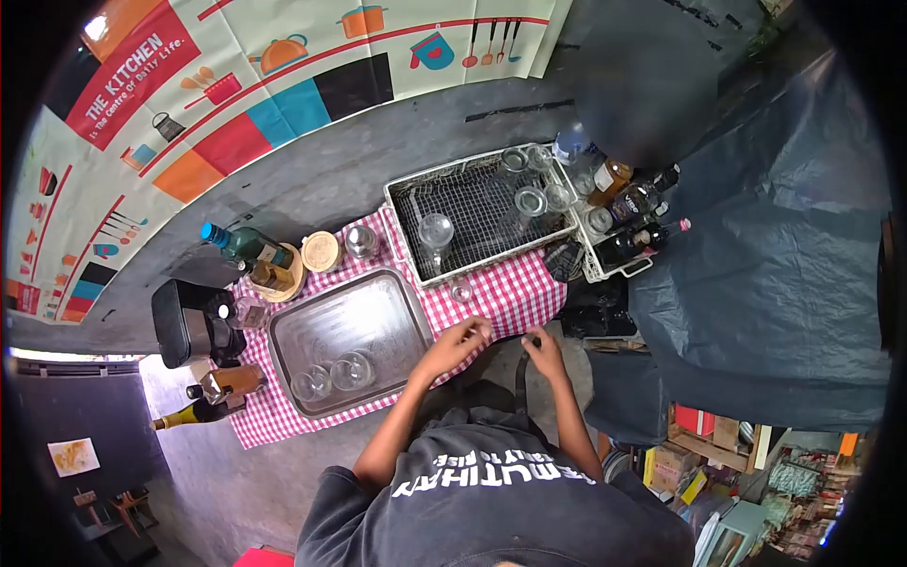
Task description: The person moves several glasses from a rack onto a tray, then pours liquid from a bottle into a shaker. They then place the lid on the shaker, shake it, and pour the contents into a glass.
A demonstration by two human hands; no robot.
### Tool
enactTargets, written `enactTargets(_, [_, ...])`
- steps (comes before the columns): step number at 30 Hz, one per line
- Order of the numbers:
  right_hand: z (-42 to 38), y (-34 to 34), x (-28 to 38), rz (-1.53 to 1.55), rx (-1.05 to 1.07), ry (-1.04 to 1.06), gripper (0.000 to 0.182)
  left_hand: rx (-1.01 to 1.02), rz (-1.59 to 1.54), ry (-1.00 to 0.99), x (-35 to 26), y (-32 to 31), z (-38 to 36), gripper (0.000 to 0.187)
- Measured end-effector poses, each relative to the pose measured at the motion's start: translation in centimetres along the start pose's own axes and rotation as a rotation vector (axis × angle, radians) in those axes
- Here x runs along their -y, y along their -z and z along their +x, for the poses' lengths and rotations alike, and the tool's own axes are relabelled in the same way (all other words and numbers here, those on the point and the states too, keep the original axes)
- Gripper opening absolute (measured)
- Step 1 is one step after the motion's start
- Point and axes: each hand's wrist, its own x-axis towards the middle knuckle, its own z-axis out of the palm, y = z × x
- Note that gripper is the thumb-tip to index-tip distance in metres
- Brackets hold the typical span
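Note:
My left hand [463,344] is over the near edge of the checked tablecloth [510,298], with its fingers curled in. A pale spot shows at its fingertips, too small to name. Just beyond it, a small clear glass [461,290] stands on the cloth. To the right, my right hand [544,356] pinches a dark strap [521,387] that hangs toward my body. Left of my hands lies a metal tray [368,312] holding two clear glasses [351,369]. Behind them, a white wire basket [430,281] has several glasses [436,231] in it.
Bottles [255,248] and a round wooden board [295,283] are at the back left, near a black appliance [184,324]. More bottles [628,243] crowd a white rack [605,274] on the right. A grey wall [312,161] runs behind the table.

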Motion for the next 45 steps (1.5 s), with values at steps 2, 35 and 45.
enactTargets(2, [2.2, 1.3, 1.7, 0.07, -0.035, 0.066, 0.035, -0.087, -0.106, -0.073, -1.6, 0.7, 1.6, 0.028])
enactTargets(35, [20.1, 8.3, 12.3, 0.251, 0.022, 0.581, 0.035, -0.673, 0.206, -0.241, -2.8, -2.4, 24.0, 0.06])
enactTargets(45, [19.8, 8.7, 12.1, 0.2, 0.041, 0.678, 0.034, -0.746, 0.255, -0.285, -2.8, -2.5, 22.9, 0.055])
